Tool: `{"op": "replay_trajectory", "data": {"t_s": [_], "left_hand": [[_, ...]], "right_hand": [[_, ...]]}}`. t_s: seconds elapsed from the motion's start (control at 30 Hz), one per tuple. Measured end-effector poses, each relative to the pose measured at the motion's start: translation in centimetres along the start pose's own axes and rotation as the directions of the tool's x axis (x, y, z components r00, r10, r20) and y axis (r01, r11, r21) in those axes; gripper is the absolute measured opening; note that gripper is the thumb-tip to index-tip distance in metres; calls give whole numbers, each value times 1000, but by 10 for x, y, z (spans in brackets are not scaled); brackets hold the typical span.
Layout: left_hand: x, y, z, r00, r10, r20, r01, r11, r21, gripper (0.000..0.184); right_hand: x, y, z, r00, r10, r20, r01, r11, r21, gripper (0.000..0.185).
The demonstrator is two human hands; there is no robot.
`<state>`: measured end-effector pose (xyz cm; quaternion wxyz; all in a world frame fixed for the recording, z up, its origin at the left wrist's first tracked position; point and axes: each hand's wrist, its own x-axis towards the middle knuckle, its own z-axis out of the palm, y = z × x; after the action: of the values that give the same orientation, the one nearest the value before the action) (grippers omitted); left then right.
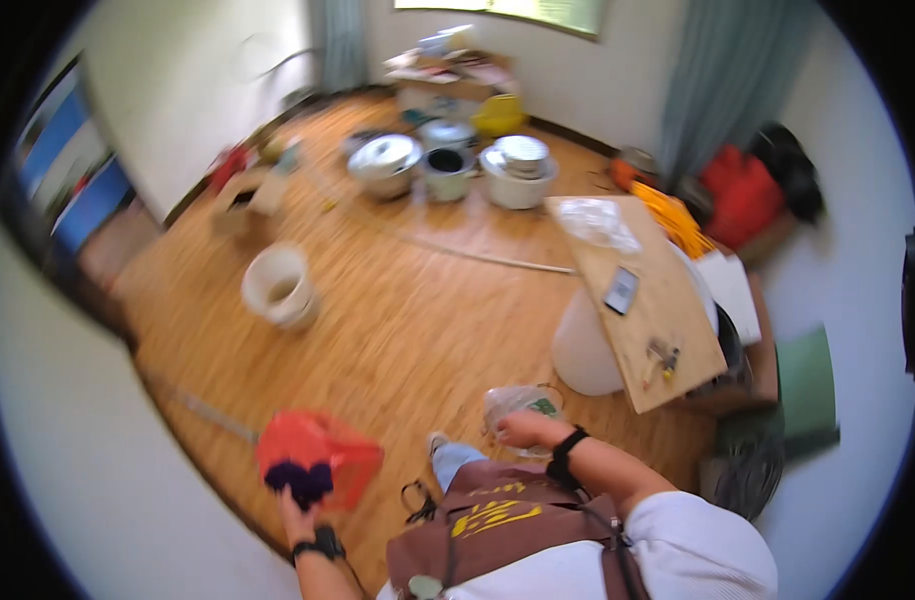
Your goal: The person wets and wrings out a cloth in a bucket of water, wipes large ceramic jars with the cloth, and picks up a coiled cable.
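At the lower left, my left hand (295,515) is closed on a dark purple, soft bundle that looks like cloth (299,480). Right behind that bundle is a red plastic bag (342,455); whether my fingers also touch it I cannot tell. In front of my body, my right hand (525,430) is closed at a clear plastic bag (507,402) with something green showing in it. My fingertips there are blurred, but they appear to grip the bag. A brown apron (497,530) with yellow lettering covers my front.
A wooden board (637,300) at the right bears a phone (621,290), small tools (663,360) and clear plastic (595,222). A white bucket (279,288) stands on the wooden floor at left. Several pots and cookers (447,172) are further back. A thin pole (477,256) lies across the floor.
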<state>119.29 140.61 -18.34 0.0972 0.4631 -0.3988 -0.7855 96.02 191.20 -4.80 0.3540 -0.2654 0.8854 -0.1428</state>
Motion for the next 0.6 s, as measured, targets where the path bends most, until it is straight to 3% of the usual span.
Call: {"op": "replay_trajectory", "data": {"t_s": [0.03, 0.1, 0.23, 0.3, 0.4, 0.47, 0.53, 0.6], "left_hand": [[12, 0, -4, 995, -82, -48, 82, 997, -3, 30], [7, 22, 19, 964, -251, 90, 244, 966, 81, 29], [14, 50, 61, 940, -331, 79, 274, 875, 400, 35], [27, 65, 83, 934, -342, 105, 241, 819, 521, 39], [41, 88, 132, 922, -310, 231, 82, 741, 667, 44], [45, 103, 175, 874, -262, 410, -103, 725, 681, 48], [32, 117, 230, 730, -243, 639, -276, 750, 601, 28], [-45, 124, 297, 570, -327, 753, -472, 620, 627, 29]], "right_hand": [[19, 9, 13, 999, -19, -42, 22, 998, 59, 34], [45, 6, 16, 998, 25, -57, -18, 992, 124, 34], [79, -11, 32, 983, 131, -126, -83, 940, 331, 31], [89, -15, 27, 973, 207, -105, -169, 943, 287, 29], [80, -47, 23, 944, 285, -167, -209, 907, 365, 25], [86, -59, 36, 925, 296, -239, -187, 901, 391, 24], [78, -84, 60, 889, 328, -318, -168, 882, 440, 22], [51, -106, 83, 757, 537, -374, -241, 760, 603, 21]]}}
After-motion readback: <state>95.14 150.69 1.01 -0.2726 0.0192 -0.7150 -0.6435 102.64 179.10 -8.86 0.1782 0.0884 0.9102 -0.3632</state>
